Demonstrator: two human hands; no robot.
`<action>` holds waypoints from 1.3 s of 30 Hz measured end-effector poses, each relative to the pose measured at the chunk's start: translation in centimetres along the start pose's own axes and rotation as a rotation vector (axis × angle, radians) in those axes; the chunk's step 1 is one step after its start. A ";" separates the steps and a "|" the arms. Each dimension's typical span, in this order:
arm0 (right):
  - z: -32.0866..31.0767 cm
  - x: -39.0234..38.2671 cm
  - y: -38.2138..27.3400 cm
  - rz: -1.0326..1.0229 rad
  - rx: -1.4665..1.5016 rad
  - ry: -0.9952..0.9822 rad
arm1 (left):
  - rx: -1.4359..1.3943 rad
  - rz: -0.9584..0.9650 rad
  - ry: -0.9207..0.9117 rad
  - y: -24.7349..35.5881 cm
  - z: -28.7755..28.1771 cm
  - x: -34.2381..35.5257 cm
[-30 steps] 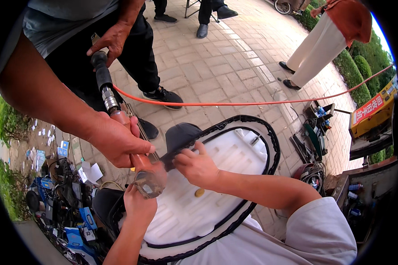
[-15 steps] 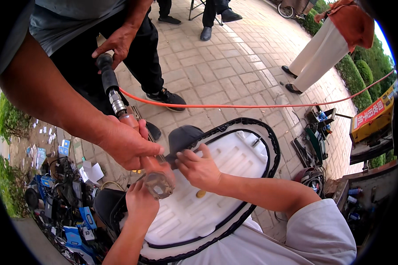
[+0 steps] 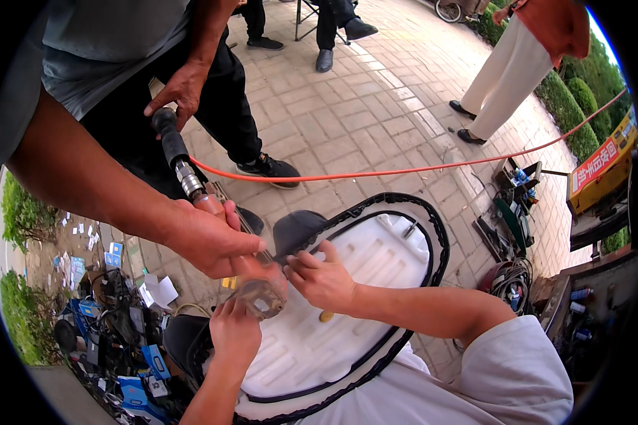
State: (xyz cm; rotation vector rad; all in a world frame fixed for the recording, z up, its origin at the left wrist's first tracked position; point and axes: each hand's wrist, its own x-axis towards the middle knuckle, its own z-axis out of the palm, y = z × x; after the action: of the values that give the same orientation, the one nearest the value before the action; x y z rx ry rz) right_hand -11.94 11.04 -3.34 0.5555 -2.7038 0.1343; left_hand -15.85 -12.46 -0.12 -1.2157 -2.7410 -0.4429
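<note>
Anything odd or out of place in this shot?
Yes, lower left: blue boxes and an open white carton lie in disorder, with papers strewn farther off. They look dumped rather than stacked, though that may be normal here. No clear damage shows on the upturned seat.

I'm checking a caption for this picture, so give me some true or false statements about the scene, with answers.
1. A co-worker's hand grips the orange tool. True.
2. The hose is blue. False: it is orange.
3. The person's own right hand is at the far edge of the white panel. True.
4. The person's left hand holds the hose. False: it is beside the tool's lower end.
</note>
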 end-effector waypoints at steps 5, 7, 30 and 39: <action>0.0 0.1 0.0 -0.021 0.008 0.003 | 0.082 0.010 -0.029 0.6 -0.5 0.4; 0.2 0.0 -0.1 0.007 0.046 -0.047 | 0.073 -0.003 -0.006 0.8 -0.4 0.2; -0.6 0.6 0.5 -0.036 0.037 -0.080 | 0.048 0.020 -0.004 0.3 -0.5 0.2; 0.5 0.3 1.8 -0.010 0.099 -0.068 | 0.010 0.037 0.103 -0.2 0.1 -0.3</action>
State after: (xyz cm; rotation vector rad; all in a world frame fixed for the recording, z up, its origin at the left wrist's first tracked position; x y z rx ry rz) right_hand -13.10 12.45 -3.71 0.6128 -2.7717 0.2523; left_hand -15.78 -12.78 -0.29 -1.2043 -2.6269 -0.4740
